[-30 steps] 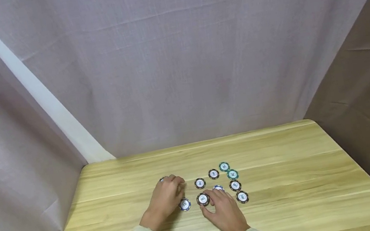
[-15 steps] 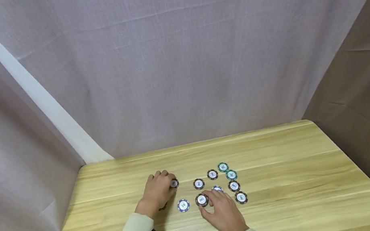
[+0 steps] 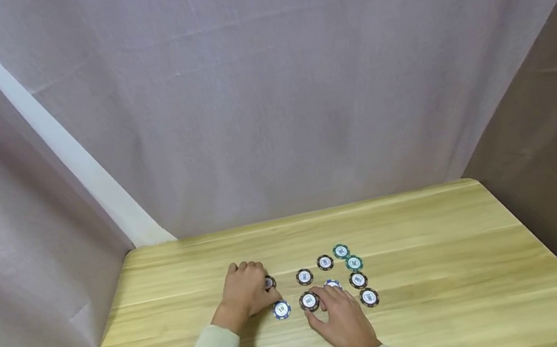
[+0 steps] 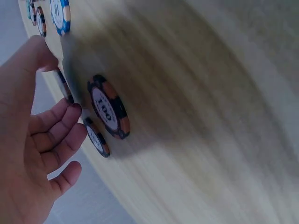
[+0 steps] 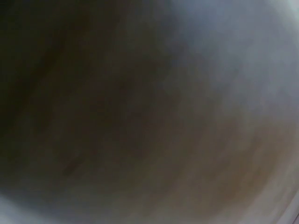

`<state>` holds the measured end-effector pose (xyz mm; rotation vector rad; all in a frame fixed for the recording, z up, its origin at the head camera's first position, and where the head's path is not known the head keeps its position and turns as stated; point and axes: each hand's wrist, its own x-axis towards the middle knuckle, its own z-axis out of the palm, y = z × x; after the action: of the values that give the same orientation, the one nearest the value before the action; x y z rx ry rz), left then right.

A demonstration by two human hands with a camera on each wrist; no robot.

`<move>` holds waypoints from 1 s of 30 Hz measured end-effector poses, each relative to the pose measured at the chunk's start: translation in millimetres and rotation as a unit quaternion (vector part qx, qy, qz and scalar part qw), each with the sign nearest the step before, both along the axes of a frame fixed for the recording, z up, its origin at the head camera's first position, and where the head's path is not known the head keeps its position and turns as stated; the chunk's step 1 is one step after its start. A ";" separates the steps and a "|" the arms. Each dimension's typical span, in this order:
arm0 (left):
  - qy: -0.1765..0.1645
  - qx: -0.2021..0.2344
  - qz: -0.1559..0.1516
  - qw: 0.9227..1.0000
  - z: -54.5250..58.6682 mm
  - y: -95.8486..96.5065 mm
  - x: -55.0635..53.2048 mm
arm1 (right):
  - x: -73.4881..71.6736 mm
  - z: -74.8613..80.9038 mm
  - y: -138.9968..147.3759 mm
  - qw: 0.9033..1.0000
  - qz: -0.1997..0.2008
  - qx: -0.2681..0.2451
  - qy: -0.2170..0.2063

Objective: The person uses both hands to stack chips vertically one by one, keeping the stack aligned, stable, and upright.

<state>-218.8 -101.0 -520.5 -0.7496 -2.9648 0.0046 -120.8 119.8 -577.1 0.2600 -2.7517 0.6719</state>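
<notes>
Under left hand (image 4: 28, 140), orange-black 100 chip (image 4: 109, 112), unseen overhead

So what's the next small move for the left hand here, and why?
Probably lift the left hand a little, taking along the chip it pinches at thumb and fingertips. In the left wrist view a black 100 chip lies flat right beside it, so lifting clear should avoid knocking it. The right hand rests by the other chips.
</notes>
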 end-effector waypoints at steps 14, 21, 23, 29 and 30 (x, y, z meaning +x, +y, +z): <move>0.024 0.066 -0.062 0.996 4.5 25.8 35.5 | -0.1 2.7 0.2 1.000 -0.002 0.006 -0.012; 0.004 0.079 -0.086 0.993 0.2 48.7 46.9 | 0.0 1.2 2.5 1.000 0.004 0.017 -0.014; 0.004 0.076 -0.090 0.993 -1.3 52.7 49.6 | 0.0 0.6 2.4 1.000 0.005 0.017 -0.017; 0.010 0.073 -0.082 0.994 -5.0 56.9 52.5 | -0.2 0.9 1.5 1.000 0.006 0.015 -0.020; 0.009 0.075 -0.080 0.994 -5.3 56.9 52.6 | 0.0 1.2 1.2 1.000 0.005 0.013 -0.019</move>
<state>-166.2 -44.0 -525.9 -0.9583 -2.8391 -0.2165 -120.8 121.0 -575.9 0.2695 -2.7994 0.6516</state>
